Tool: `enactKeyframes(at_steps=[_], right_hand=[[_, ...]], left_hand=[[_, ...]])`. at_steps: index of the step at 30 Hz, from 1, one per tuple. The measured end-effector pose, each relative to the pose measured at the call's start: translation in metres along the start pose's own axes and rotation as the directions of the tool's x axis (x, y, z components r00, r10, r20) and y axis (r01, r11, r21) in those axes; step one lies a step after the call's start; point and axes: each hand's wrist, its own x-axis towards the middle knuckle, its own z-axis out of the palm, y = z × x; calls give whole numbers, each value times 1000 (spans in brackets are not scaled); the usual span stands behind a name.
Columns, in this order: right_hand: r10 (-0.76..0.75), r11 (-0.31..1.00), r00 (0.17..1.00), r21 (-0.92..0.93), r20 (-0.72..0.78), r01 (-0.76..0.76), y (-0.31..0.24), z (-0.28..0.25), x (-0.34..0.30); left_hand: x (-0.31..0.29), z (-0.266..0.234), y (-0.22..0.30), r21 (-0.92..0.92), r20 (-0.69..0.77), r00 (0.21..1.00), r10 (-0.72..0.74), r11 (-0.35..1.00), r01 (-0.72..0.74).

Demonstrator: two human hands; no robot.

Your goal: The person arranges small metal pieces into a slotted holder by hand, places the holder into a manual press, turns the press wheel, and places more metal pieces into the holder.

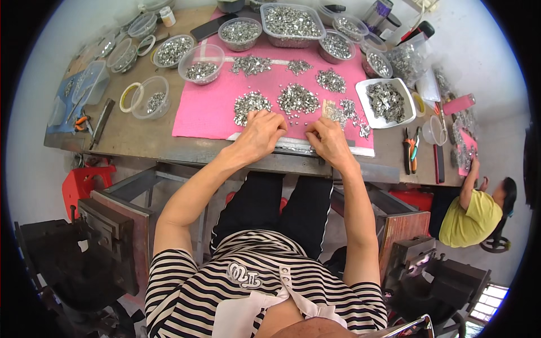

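My left hand is half curled, fingers bent down at the near side of the left pile of metal bits; fingertips hidden, can't tell if they grip anything. My right hand is curled too, thumb and index close together, just left of a loose right pile; can't tell whether a bit is pinched. Hands apart, a few stray bits between them. Middle pile lies just beyond that gap.

Piles sit on a pink mat with a metal strip along its near edge, all on a brown tabletop. More small piles farther back on the mat. Pliers on the right, a phone at the back, a tape roll on the left. Below: red stool left, dark machines either side of me. Far right, a co-worker in a yellow top reaches to another pink mat.

White tray right of the piles, grey metal bits inside. Big tub at the back, full of shiny bits, bowls of bits on both sides. Clear bowl at the mat's left, partly filled; clear tub beside the tape roll, some bits in it.
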Motion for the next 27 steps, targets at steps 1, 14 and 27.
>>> enactKeyframes(at_steps=[1, 14, 27], right_hand=[[1, 1000, 1000, 3, 2, -1, -6, -1, -1], [66, 979, 967, 205, -246, -15, -45, 25, -39], [-69, 995, 957, 47, -280, 85, -45, 21, -37]], left_hand=[[-3, -1, 5, -122, -3, 998, -56, 991, 55], [-24, 23, 36, -183, -149, 988, -35, 983, 8], [-20, 22, 42, -3, -196, 978, 76, 997, -78]])
